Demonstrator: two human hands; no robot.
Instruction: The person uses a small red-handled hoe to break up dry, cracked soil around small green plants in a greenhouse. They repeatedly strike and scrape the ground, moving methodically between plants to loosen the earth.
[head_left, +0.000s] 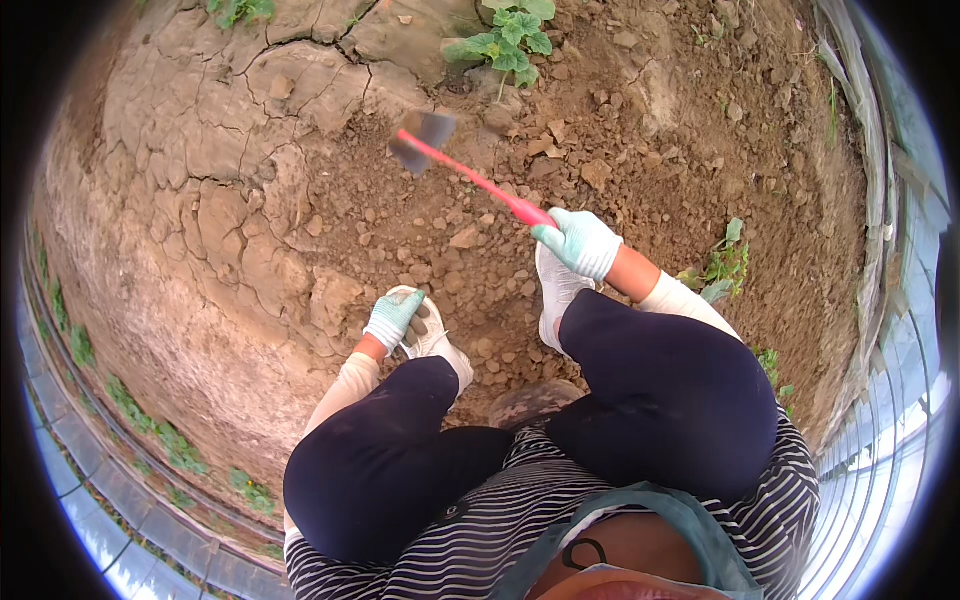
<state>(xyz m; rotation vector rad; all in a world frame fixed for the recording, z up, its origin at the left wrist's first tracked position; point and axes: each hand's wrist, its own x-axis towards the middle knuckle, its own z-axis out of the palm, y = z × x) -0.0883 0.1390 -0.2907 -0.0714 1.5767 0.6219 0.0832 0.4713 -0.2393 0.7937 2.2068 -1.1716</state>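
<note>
My right hand (581, 241), in a pale green and white knit glove, grips the red handle of a small hand hoe (480, 180). The hoe's flat metal blade (431, 133) is blurred and sits over crumbled soil, up and to the left of the hand. My left hand (395, 319), in a matching glove, rests against the toe of my left shoe (435, 337). Its thumb stands apart from the fingers, and nothing shows in its grasp. Just beyond the blade grows a leafy green seedling (512, 43).
Cracked, crusted earth (202, 150) spreads to the left; loose clods (598, 174) lie right of the hoe. A small plant (726, 259) grows beside my right forearm. Plastic sheeting (874, 150) edges the right side, and a row of plants (157, 431) lines the far left.
</note>
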